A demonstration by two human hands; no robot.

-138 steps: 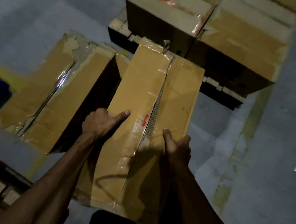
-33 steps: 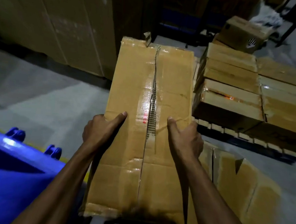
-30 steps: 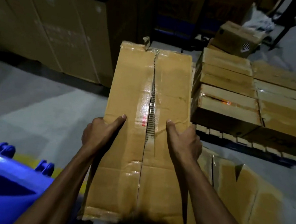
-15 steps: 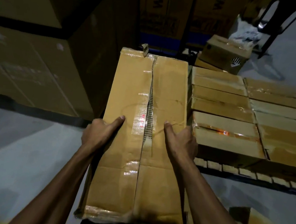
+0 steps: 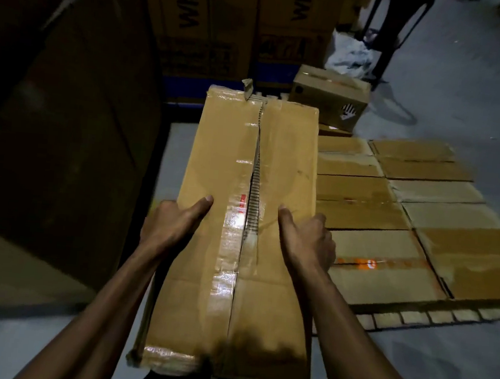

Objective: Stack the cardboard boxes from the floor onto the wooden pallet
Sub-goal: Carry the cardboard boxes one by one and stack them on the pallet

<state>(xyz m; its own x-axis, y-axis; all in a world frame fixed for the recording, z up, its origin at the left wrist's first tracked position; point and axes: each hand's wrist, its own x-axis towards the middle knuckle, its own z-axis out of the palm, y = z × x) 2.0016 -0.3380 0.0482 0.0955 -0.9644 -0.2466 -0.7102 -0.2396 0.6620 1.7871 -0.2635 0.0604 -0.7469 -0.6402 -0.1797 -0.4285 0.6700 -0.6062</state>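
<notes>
Grey concrete floor lies free right of the wooden pallet bearing eight flat boxes, while left hand and right hand grasp one long taped brown cardboard box by its side edges.

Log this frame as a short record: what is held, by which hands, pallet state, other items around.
held: long cardboard box, top seam split, carried lengthwise
left hand: grips the box's left side, thumb on top
right hand: grips the right side, thumb on top
pallet: one layer of flat boxes on it, to the right of the held box
behind: small box with hand symbol, tall printed cartons
</notes>
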